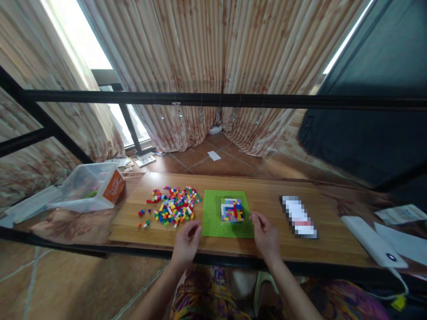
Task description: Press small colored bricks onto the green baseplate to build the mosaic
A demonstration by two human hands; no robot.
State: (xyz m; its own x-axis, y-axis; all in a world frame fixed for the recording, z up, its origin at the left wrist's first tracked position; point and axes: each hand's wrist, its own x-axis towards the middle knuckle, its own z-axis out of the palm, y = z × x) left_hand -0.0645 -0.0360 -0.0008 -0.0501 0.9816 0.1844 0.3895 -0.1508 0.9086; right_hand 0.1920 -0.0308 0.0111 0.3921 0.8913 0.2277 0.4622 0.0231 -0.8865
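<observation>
Green baseplate point(212, 230) centrally bore a brick build point(232, 210). Half-curled, the left hand point(186, 241) was by its near left corner, the right hand point(267, 235) by its right edge; any grip couldn't be told. Left, a bin's point(82, 195) orange label point(114, 186) was illegible.

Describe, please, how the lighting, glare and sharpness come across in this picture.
Head view: the window at upper left is blown out to white; head view: pale glare shows on the wooden board's far left corner; head view: the loose bricks look soft, their studs indistinct; head view: the phone's screen is pixelated into blocks.
</observation>
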